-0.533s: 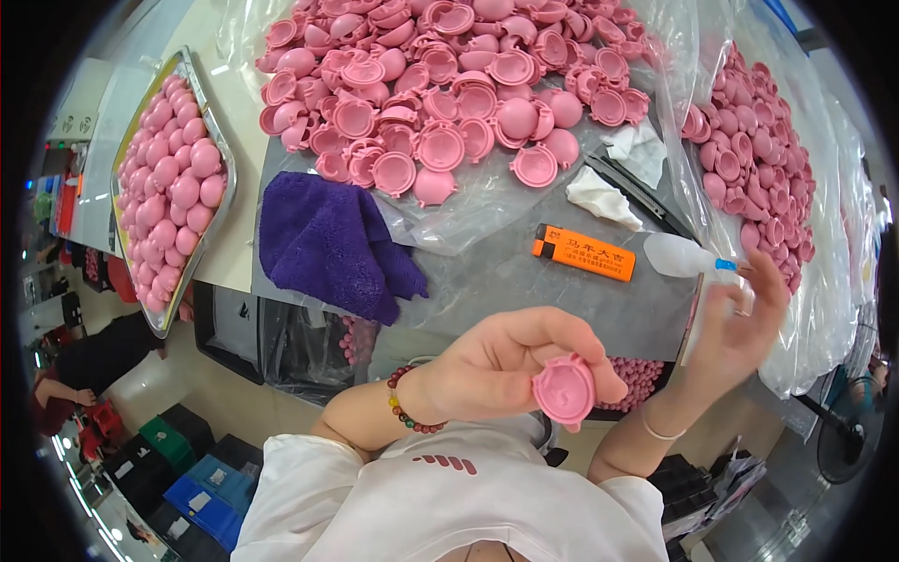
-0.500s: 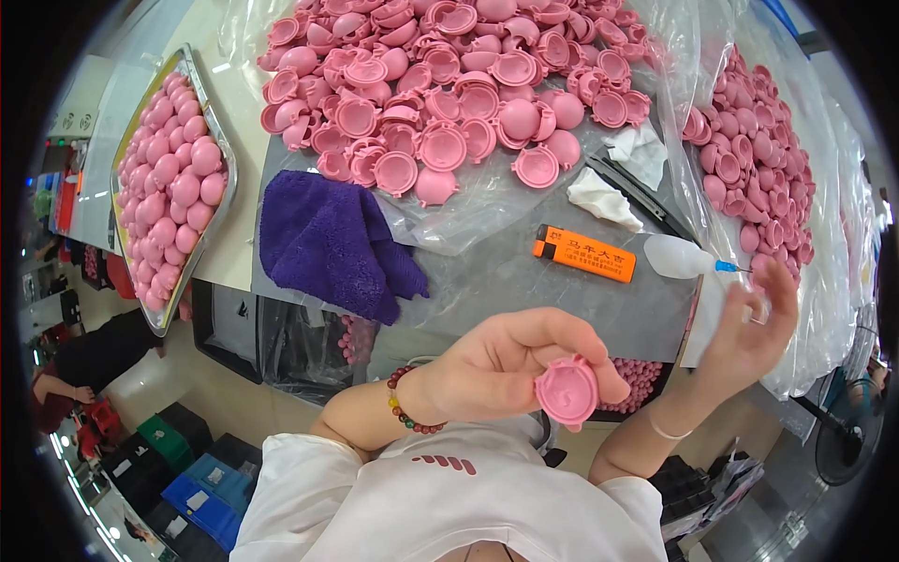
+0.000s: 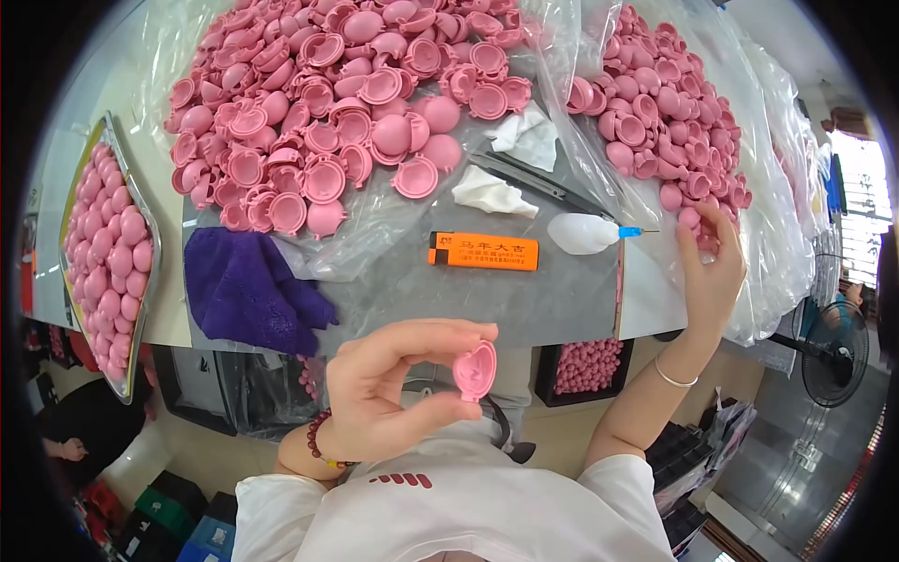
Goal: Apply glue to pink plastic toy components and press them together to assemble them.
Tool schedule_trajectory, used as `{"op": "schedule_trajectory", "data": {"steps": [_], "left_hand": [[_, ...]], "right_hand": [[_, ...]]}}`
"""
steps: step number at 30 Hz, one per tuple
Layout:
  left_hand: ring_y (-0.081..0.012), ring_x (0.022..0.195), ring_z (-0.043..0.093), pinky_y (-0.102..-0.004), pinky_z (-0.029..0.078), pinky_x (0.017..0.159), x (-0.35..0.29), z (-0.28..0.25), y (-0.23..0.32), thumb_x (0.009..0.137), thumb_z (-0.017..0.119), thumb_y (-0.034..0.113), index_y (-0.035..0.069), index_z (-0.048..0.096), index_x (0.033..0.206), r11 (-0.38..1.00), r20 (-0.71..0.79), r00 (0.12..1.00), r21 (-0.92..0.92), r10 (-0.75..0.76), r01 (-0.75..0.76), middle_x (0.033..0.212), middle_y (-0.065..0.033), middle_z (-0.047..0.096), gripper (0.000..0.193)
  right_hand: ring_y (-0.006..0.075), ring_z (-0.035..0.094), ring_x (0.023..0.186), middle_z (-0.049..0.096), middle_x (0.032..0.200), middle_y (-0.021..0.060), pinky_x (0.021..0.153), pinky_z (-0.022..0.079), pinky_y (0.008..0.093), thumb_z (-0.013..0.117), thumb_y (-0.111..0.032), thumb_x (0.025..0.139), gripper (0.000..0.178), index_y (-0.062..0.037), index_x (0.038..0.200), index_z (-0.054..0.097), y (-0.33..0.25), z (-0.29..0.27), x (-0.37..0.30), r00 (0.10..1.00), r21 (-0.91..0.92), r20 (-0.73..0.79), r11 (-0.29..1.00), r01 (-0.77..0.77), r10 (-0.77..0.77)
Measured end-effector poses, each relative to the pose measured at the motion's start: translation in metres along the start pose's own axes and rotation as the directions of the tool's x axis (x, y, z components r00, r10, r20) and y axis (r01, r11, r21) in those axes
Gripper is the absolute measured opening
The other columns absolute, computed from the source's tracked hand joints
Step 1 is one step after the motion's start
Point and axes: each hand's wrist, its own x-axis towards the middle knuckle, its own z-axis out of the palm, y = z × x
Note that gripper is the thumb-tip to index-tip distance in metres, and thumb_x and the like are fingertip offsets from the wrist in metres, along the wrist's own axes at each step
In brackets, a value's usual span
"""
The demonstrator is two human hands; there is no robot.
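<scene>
Fingers of my left hand [image 3: 393, 393] pinch a pink shell [image 3: 475, 371], thumb under and forefinger over, held in the air close to my chest and below the counter [image 3: 562, 300] edge. It is a small half-dome of smooth, matte plastic with a thin raised rim, turned almost edge-on to me so its hollow side barely shows.

Further out, my right hand [image 3: 712, 272] is raised at the counter's right edge, fingers loosely curled and touching the nearest pink pieces of the right pile [image 3: 665, 112]; whether it actually grips one I cannot tell. Just left of it lies a white squeeze bottle [image 3: 582, 232] on its side, soft and bulbous, with a blue needle tip. An orange lighter [image 3: 484, 251], flat and rectangular, lies beside it on the grey surface. A purple cloth [image 3: 248, 290], nubbly and crumpled, hangs over the near left edge.

Beyond these, a big heap [image 3: 328, 112] of the same pink half-domes sits on crinkled clear plastic sheet, some cup-up, some dome-up. Two white crumpled tissues [image 3: 492, 192] lie at its edge. At far left, a metal tray [image 3: 150, 245] holds closed pink balls.
</scene>
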Motion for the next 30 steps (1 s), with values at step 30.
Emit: {"op": "schedule_trajectory", "data": {"steps": [30], "left_hand": [[-0.0214,0.095,0.059,-0.0305,0.048,0.082,0.001,0.004,-0.005,0.067,0.076,0.006,-0.006,0.049,0.107,0.982,-0.08,0.986,-0.125,-0.149,0.139,0.108,-0.0264,0.056,0.05]], "right_hand": [[0.0187,0.055,0.067,0.059,0.082,0.0083,0.058,0.043,0.0256,0.065,0.007,0.055,0.032,0.0028,0.086,0.06,-0.106,0.022,-0.073,0.976,0.621,0.1,0.779,0.091,-0.194]]}}
